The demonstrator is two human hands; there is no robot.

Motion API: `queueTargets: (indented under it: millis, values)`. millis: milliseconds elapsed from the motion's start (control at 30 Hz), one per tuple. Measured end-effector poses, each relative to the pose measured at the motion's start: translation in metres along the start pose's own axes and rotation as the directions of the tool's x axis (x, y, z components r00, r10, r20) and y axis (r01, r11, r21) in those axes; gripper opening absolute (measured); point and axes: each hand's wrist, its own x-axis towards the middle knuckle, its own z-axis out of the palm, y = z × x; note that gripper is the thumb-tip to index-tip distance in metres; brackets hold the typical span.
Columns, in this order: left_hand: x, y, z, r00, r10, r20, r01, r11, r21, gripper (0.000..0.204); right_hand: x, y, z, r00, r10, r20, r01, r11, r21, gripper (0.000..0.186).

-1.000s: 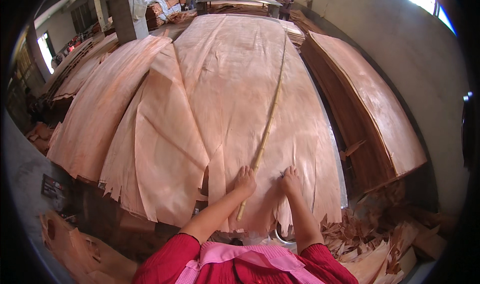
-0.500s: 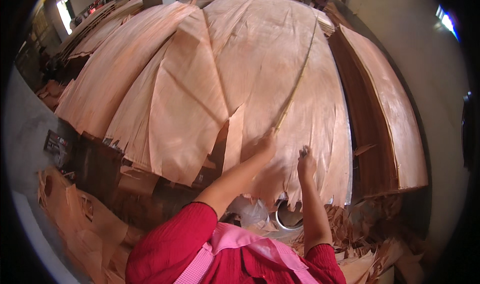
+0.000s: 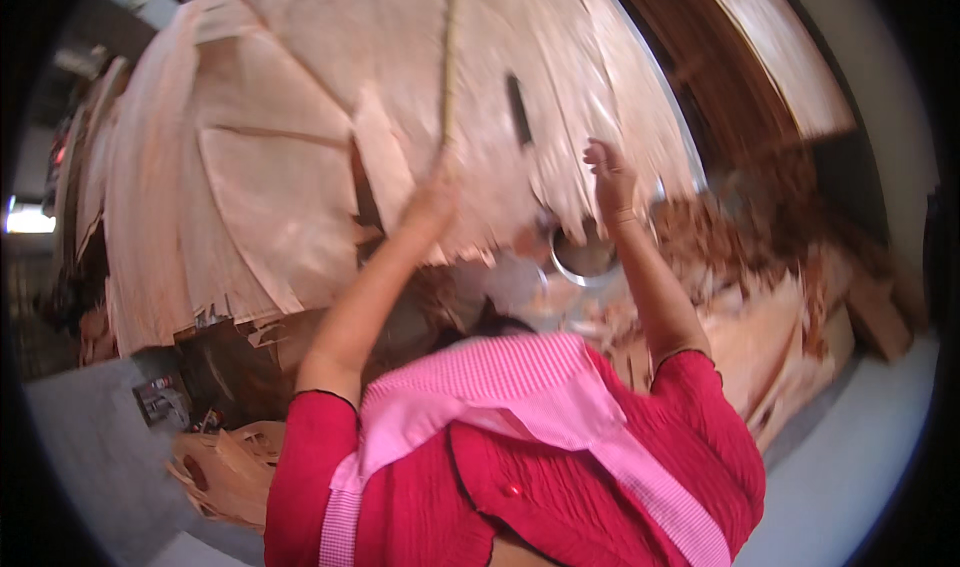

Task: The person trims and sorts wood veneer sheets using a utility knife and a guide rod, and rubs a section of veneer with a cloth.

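A large sheet of thin pinkish wood veneer (image 3: pixel 330 27) spreads before me, with ragged near edges. My left hand (image 3: pixel 432 199) is closed round the near end of a long thin bamboo stick (image 3: pixel 450 67), which reaches away over the veneer. To the right, my right hand (image 3: pixel 608 175) is raised above the near edge with its fingers partly spread and nothing seen in them. Between the hands, a narrow dark strip (image 3: pixel 518 110) shows on the veneer; blur hides whether it is a tool or a slit. A loose veneer strip (image 3: pixel 382 152) lies left of the stick.
A round metal-rimmed opening (image 3: pixel 585 257) sits below the near edge. Torn veneer scraps (image 3: pixel 740 312) heap at the right, and more scraps (image 3: pixel 230 467) lie at lower left. A separate veneer stack (image 3: pixel 735 77) stands along the right wall.
My view has tipped down and turned, so the veneer sits higher. The stick now points more straight ahead. My hands are farther apart, the right one more open, and the dark strip has appeared.
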Motion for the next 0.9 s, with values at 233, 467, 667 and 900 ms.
queueTargets:
  millis: [233,467,667,900]
  values:
    - [0.033,0.012,0.015,0.947,0.246,-0.206,-0.239,0.969,0.062,0.037,-0.133,0.09,-0.088,0.981,-0.095,0.168,0.175,0.808,-0.562,0.019]
    - [0.021,0.028,-0.002,0.842,0.459,-0.284,-0.438,0.888,0.138,0.032,-0.096,0.083,-0.037,0.816,0.331,0.474,0.175,0.64,-0.748,0.101]
    - [-0.052,-0.03,-0.024,0.865,0.443,-0.236,-0.418,0.896,0.149,0.023,-0.093,0.137,-0.026,0.805,0.114,0.582,0.27,0.803,-0.532,0.071]
    - [-0.122,-0.061,-0.045,0.878,0.336,-0.34,-0.326,0.941,0.088,0.023,-0.112,0.075,-0.024,0.902,0.112,0.418,0.314,0.495,-0.81,0.059]
